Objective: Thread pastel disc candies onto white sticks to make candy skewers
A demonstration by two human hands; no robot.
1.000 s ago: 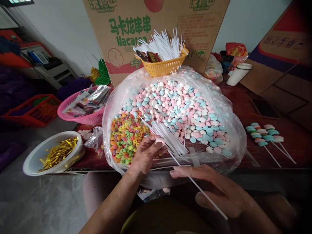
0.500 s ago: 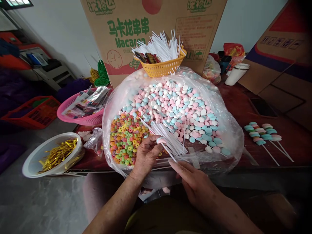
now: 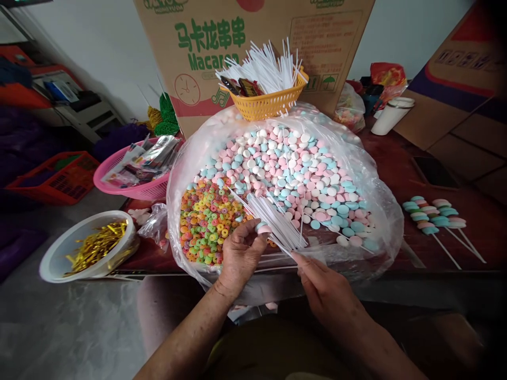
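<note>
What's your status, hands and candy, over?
Left hand pinching pink-and-blue candy. Right hand holding thin stick, end at candy. Loose white sticks just beyond.

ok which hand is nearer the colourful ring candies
Left. The left hand is right by the lower right edge of the ring candies in this view; the right hand is farther right, nearer the wearer than the loose white sticks.

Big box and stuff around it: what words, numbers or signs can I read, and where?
"马卡龙串串": big box
"Macar…": big box, ending partly behind sticks
"HONGYUDA": big box, top left
Umbrella sign: big box, right
Too small or blurred: big box's top-right logo and fine print, right-hand box's marks, packets in pink basket.
</note>
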